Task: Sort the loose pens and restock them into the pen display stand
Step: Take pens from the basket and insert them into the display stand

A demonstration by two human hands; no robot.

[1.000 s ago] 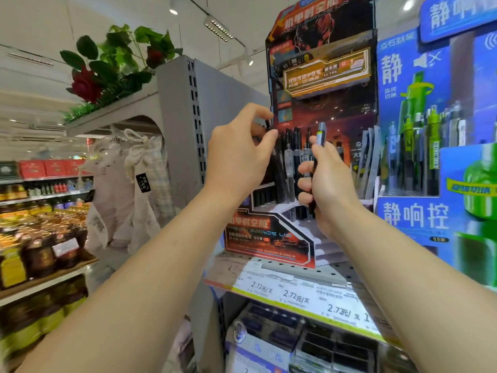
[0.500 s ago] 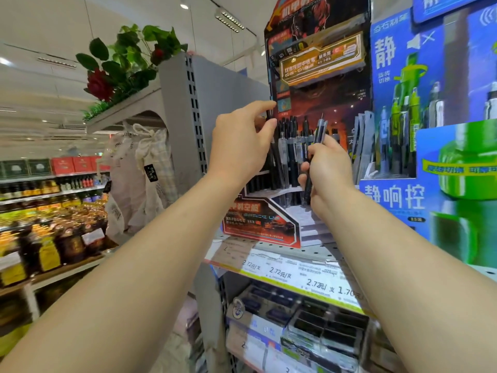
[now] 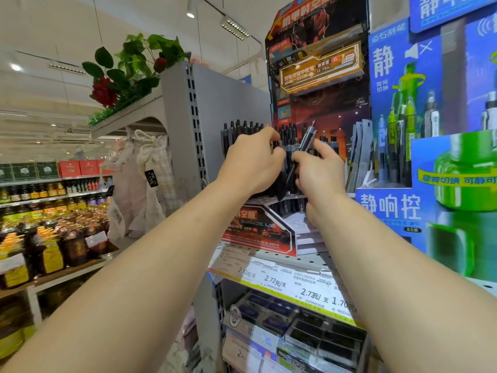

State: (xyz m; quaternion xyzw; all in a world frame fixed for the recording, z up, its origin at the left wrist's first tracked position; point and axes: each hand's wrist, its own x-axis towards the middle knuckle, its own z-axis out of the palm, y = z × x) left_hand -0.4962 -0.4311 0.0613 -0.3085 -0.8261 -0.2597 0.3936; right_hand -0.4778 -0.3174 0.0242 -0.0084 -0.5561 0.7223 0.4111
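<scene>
The pen display stand, a dark red and black cardboard unit, sits on a grey shelf at about 1 o'clock from the view's centre. Its stepped tiers hold rows of dark pens standing upright, their clicker ends pointing up; a lower tier at 5 o'clock from the hands carries more dark barrels.

The right hand pinches a single pen between thumb and fingers. This pen is tilted, its top leaning toward 1 o'clock, and it stands in front of the stocked rows rather than in a slot. The left hand reaches in from 7 o'clock with its fingers curled at the tops of the standing pens; whether it grips one cannot be told.

At 3 o'clock stands a blue display with green and grey pens upright in its tray. Price labels line the shelf edge below, with boxed stock on the shelf beneath them. Bottles fill low shelves at 9 o'clock.
</scene>
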